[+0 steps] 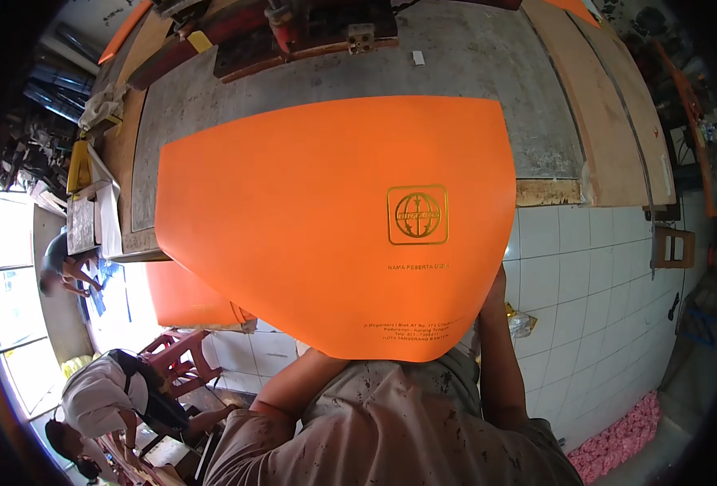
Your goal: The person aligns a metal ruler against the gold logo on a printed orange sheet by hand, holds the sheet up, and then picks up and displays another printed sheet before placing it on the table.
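A large orange sheet of card or paper (310, 202) curves from the grey metal table (204, 97) towards my body. Gold print marks its right half: a globe emblem in a rounded square (417, 215), a line of lettering, and several address lines at the near edge. My left forearm passes beneath the sheet's near edge, which hides the hand. At the sheet's right edge, part of my right hand (500, 287) shows, close against the sheet, with its fingers hidden behind it. Neither grip can be made out.
Red machine parts (285, 32) stand at the table's far side. Orange sheets (184, 296) lie stacked left, near a red plastic stool (184, 356). One person (107, 397) sits lower left; another (63, 263) bends farther off. Pink material (617, 437) lies lower right.
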